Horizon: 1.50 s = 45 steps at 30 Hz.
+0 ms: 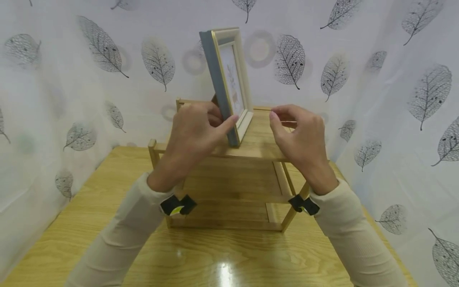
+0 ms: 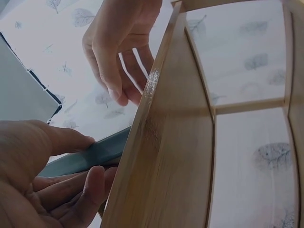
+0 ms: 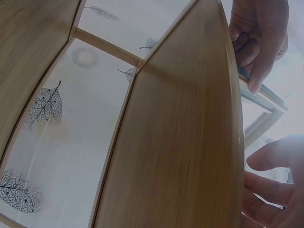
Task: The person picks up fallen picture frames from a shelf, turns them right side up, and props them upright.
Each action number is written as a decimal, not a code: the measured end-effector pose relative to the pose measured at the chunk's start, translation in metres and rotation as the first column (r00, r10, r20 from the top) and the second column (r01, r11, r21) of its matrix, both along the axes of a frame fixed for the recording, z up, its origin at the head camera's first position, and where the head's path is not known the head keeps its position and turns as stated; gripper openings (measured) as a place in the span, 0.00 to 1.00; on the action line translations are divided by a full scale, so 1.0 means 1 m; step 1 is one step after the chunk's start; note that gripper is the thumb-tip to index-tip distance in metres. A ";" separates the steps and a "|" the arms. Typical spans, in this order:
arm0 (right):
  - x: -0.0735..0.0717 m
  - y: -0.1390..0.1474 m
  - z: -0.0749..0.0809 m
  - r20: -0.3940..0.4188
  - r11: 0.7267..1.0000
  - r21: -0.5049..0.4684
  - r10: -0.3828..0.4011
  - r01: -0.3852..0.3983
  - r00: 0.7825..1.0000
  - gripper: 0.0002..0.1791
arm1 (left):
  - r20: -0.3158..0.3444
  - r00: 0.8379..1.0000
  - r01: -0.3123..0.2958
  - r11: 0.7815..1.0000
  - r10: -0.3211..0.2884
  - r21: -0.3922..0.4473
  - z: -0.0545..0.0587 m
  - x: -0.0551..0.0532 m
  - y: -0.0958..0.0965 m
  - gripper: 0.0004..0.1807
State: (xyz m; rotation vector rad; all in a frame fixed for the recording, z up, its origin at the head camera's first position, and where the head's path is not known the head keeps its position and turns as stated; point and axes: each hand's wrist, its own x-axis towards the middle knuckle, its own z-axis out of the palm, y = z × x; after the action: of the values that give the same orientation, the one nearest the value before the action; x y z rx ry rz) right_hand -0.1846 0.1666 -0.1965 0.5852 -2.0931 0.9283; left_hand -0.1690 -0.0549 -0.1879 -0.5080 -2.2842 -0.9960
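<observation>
A picture frame with a blue-grey side, a thin gold line and a cream front stands upright, tilted a little, over the top board of a wooden shelf. My left hand grips its lower left edge, thumb across the front and fingers behind. In the left wrist view the frame's blue-grey edge sits between thumb and fingers. My right hand is off to the frame's right, close over the top board. Its fingers are bent, thumb and fingertips near each other, holding nothing; the right wrist view shows a gap between thumb and fingers.
Below the top board the shelf has a middle board and a low board, with wooden posts at its sides. It stands on a wood-grain table. White leaf-print curtains hang behind and at both sides.
</observation>
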 end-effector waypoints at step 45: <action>-0.004 0.000 -0.002 0.231 0.991 0.117 -0.091 0.065 0.969 0.16 | 0.135 0.986 0.094 0.995 -0.096 0.017 0.003 0.004 -0.017 0.11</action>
State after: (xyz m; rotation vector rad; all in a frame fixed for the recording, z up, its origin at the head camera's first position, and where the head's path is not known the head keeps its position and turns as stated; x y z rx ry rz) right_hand -0.1887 0.1663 -0.1985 0.4621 -2.3745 0.8787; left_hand -0.1650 -0.0715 -0.1853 -0.5652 -2.3926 -1.1192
